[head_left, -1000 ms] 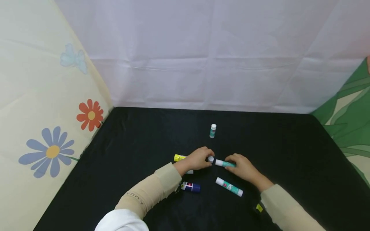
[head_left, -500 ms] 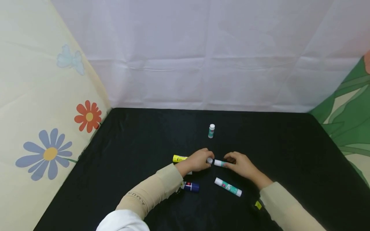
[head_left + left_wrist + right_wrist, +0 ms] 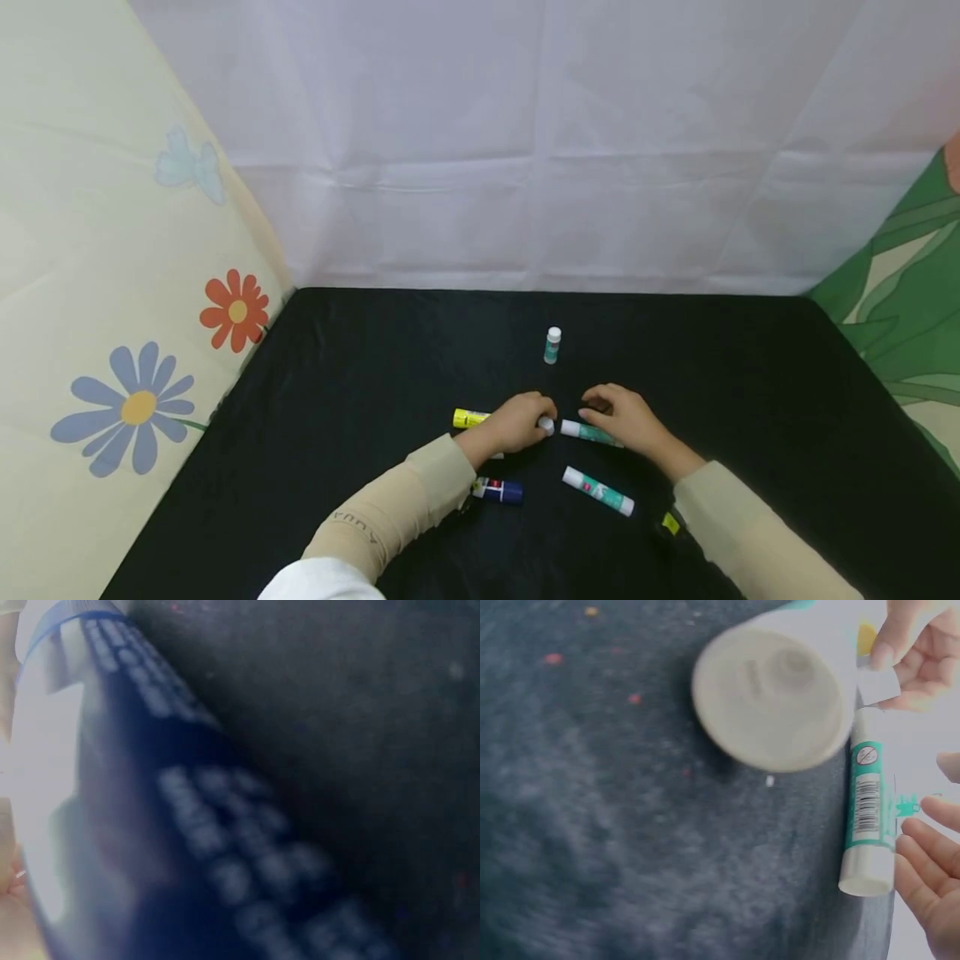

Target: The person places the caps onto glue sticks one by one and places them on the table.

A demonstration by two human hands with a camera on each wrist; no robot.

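In the head view my left hand [image 3: 517, 421] pinches a short white cylinder end [image 3: 546, 426]; the rest of that object is hidden behind the fingers. The right wrist view also shows this left hand [image 3: 922, 660] with thumb and fingers on the white piece [image 3: 879, 685]. My right hand [image 3: 622, 417] hovers with loosely bent fingers just over a teal-and-white glue stick [image 3: 592, 433], holding nothing. A second teal glue stick [image 3: 597, 491] lies nearer. Under my left forearm lies a navy glue stick [image 3: 500, 491], which fills the left wrist view as a blurred navy tube [image 3: 150, 787].
A small teal glue stick [image 3: 552, 346] stands upright farther back on the black-covered table [image 3: 375, 350]. A yellow tube [image 3: 470, 418] lies partly behind my left wrist. White cloth [image 3: 420, 167] hangs behind the table. A yellow patch [image 3: 671, 523] shows beside my right sleeve.
My right hand has let go of the teal glue stick and lifted slightly off it, leaving it lying on the table. My left hand keeps its pinch in nearly the same spot.
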